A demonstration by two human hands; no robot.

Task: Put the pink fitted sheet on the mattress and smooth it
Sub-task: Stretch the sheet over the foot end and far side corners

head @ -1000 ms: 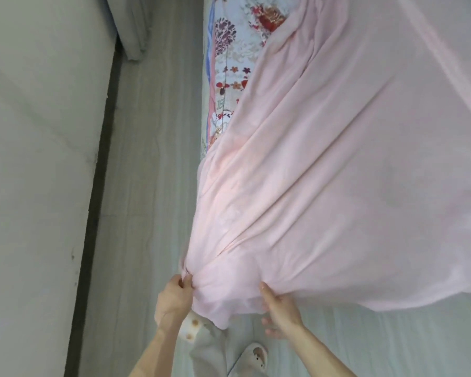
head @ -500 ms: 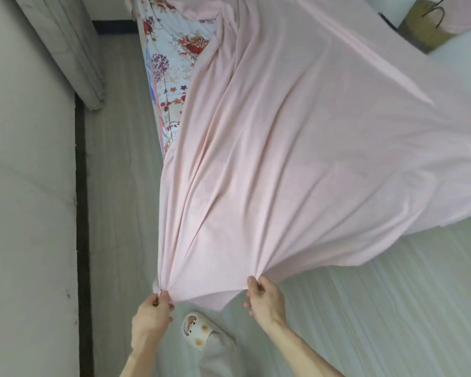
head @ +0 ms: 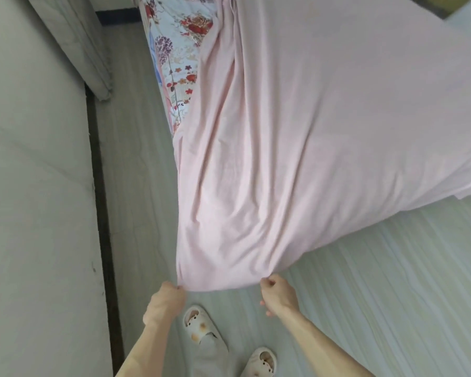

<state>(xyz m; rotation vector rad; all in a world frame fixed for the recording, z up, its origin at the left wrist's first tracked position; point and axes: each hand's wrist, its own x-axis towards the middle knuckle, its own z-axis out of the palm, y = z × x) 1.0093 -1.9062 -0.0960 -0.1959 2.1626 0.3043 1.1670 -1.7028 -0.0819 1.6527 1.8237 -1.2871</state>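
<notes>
A: Whereabouts of the pink fitted sheet (head: pixel 324 131)?

B: Spread over most of the mattress (head: pixel 180 50), then drawn down off the near end in long folds. Gathered into a narrow bunch at the lower hem and held up clear of the floor (head: pixel 365 281).

A: And the left hand (head: pixel 165 300)?

B: Clenched on the hem at the left end of the bunch, pinching fabric between thumb and curled fingers. Forearm bare, reaching up from the bottom edge.

A: Right hand (head: pixel 278 292)?

B: Curled into a fist at the right end of the same hem, grasping the cloth there. Fingertips tucked under, so no telling the exact hold. Set well apart from the left one, with slack hem sagging between.

A: Any of the mattress uncovered?

B: Only a strip along the far left side. Pale blue floral cover, red and purple blooms, just beside the sheet's bunched edge.

A: Underfoot?

B: Pale striped flooring. One white slipper (head: pixel 201 325) between the forearms, a second slipper (head: pixel 261 360) nearer the bottom edge, and a grey trouser leg (head: pixel 210 355) between the two.

A: Off to the left?

B: Grey wall (head: pixel 33 186) with a dark baseboard (head: pixel 101 213) along its foot, plus a pale curtain (head: pixel 87 44) hanging at the top.
</notes>
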